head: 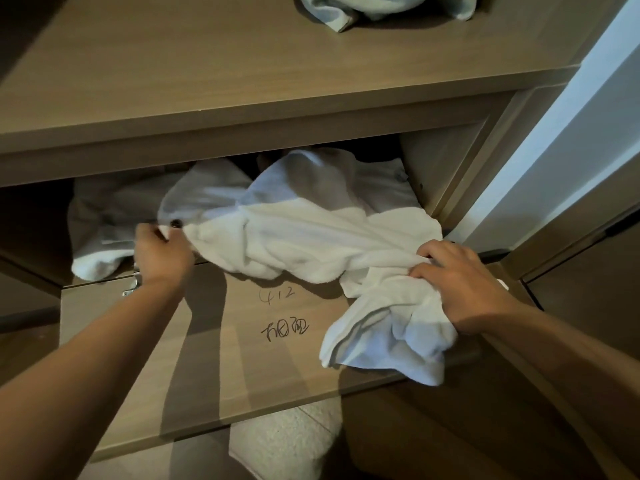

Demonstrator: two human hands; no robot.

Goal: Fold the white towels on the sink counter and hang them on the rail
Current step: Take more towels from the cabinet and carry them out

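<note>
Below, "412" handwritten on wooden panel point(214, 341), left hand point(162, 252) fingers pinching white towel point(311, 237), right hand point(464, 289) gripping it

Lowered wooden flap point(214, 341), handwriting on it, bears crumpled white towels point(311, 244); upper shelf point(207, 64) holds another towel point(381, 8) far right.

The top edge is cutting off a bluish towel point(381, 8) lying on the upper shelf point(242, 64), so only its bottom part is showing. The back of the white towel point(311, 230) is going into the dark space under that shelf, and its far end is hiding there. The left hand point(161, 252) is covering the corner it is pinching. The right hand point(460, 285) is hiding the bunch it is gripping. The black writing point(284, 329) on the pulled-out board point(207, 358) is too scribbly to read.
</note>
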